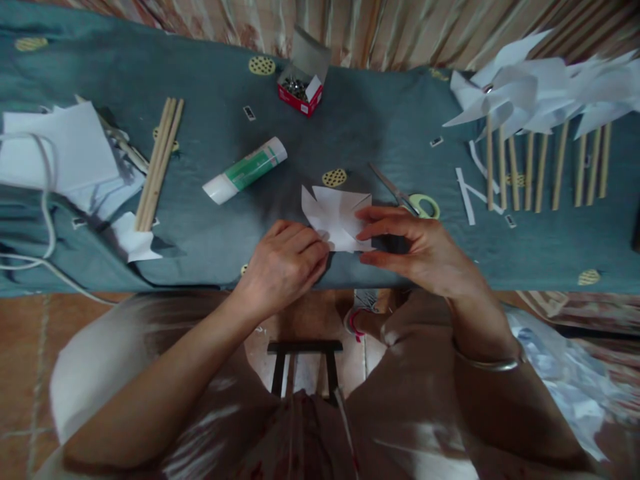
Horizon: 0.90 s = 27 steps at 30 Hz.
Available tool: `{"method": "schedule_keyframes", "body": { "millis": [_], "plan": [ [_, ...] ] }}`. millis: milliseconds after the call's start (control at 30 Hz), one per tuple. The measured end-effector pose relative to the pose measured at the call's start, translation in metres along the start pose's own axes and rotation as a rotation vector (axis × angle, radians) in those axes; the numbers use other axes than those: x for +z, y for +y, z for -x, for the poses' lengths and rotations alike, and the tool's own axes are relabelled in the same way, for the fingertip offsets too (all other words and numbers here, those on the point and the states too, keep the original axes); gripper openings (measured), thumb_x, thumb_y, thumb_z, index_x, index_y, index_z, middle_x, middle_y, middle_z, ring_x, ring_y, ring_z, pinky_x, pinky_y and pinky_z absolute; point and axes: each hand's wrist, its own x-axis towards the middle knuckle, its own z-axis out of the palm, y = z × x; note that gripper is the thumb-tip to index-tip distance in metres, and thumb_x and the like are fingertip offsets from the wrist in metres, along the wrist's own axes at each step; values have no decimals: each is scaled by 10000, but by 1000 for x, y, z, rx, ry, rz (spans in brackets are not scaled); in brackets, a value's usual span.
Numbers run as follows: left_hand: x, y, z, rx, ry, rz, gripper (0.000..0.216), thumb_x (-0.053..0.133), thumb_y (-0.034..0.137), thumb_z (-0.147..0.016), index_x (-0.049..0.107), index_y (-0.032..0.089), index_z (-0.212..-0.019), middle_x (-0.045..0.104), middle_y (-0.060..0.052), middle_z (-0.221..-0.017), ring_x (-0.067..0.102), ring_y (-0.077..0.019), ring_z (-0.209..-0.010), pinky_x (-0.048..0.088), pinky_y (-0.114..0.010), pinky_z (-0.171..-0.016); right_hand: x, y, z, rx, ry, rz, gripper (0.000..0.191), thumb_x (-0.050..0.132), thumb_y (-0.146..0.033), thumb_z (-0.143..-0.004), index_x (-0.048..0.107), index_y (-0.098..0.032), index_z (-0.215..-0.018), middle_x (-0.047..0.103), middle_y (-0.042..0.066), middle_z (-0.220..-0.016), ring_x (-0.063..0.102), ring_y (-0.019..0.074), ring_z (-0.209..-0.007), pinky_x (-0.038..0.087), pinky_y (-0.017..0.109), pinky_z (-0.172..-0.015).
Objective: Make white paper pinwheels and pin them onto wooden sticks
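A small white paper square (pixel 340 213) with slit corners lies between my hands near the table's front edge. Its corner flaps lift and bend upward. My left hand (pixel 290 257) pinches the lower left part of the paper, fingers pressed together. At the right side, my right hand (pixel 415 247) has its thumb and fingers apart, the fingertips at the paper's edge. Just behind the right hand lie scissors (pixel 400 193) with light green handles, partly covered by the hand. A green and white glue stick (pixel 245 170) lies on its side to the left.
A red box (pixel 301 97) of metal pins stands open at the back. Finished paper pinwheels (pixel 540 87) on wooden sticks lie at right beside paper strips (pixel 465 197). At left are bare wooden sticks (pixel 160 167), stacked white paper (pixel 55 147) and a white cable (pixel 47 213).
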Motion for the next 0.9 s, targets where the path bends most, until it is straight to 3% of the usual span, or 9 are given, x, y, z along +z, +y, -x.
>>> {"method": "schedule_keyframes", "body": {
  "millis": [133, 300, 667, 900],
  "plan": [
    [-1, 0, 1, 2, 25, 23, 114, 582, 186, -951, 674, 138, -903, 725, -49, -843, 667, -190, -774, 479, -325, -711, 0, 0, 1, -48, 4, 10, 162, 787, -202, -729, 782, -265, -879, 718, 38, -1257, 652, 237, -1211, 464, 443, -1104],
    [-2, 0, 2, -1, -33, 4, 158, 549, 204, -966, 677, 152, -890, 723, -51, -838, 654, -191, -778, 467, -331, -705, 3, -2, 0, -86, 10, 3, 82, 739, -184, -784, 775, -255, -801, 746, 39, -1190, 689, 230, -1131, 504, 446, -1052],
    [6, 11, 4, 2, -3, 42, 155, 550, 179, -971, 670, 130, -1057, 744, -72, -923, 651, -194, -849, 501, -323, -742, 23, 7, -8, -191, 112, 105, 112, 714, -162, -801, 765, -261, -809, 748, 19, -1123, 670, 231, -1094, 498, 474, -1008],
    [5, 12, 4, 25, -20, 67, 159, 558, 173, -972, 678, 131, -1069, 750, -80, -986, 652, -199, -876, 526, -329, -760, 26, 6, -9, -268, 99, 221, 137, 650, -179, -875, 750, -271, -859, 731, 18, -1136, 648, 223, -1085, 510, 446, -994]
  ]
}}
